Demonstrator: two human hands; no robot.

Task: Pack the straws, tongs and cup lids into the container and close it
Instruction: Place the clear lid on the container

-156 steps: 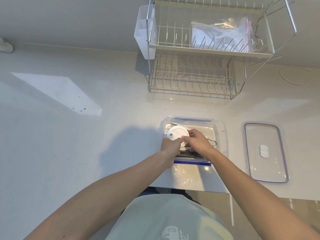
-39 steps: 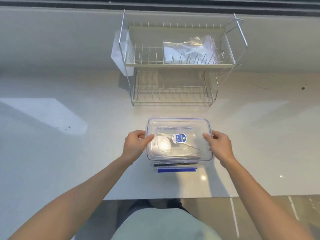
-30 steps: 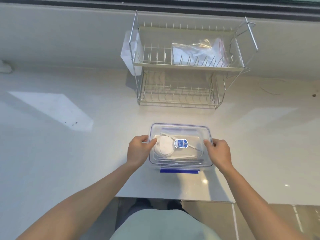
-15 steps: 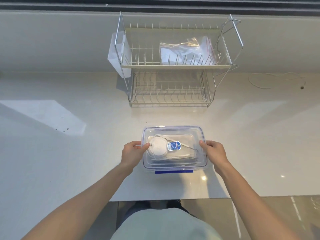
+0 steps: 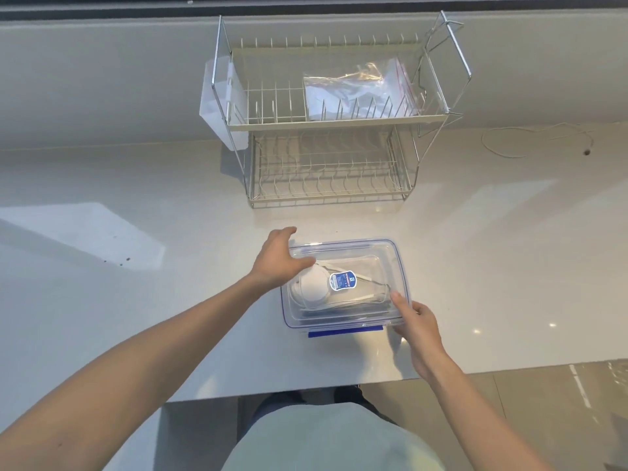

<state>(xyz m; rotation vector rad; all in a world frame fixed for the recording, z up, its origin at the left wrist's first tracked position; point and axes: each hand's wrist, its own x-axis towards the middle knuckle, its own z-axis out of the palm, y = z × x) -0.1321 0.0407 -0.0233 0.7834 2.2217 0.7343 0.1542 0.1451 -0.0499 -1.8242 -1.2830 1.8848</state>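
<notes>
Left hand [image 5: 278, 259] reaches forward, palm down, fingers spread; right hand [image 5: 418, 326] stays nearer, fingers loosely curled.

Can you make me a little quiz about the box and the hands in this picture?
1. True or false: the lid is on the box.
2. Which hand lies on the lid's far left corner? A) left hand B) right hand
3. Fill in: the plastic bag lies on the ____ shelf of the rack.

Key: 1 true; 2 A, while the right hand is at the box's near right corner; 3 top.
</notes>
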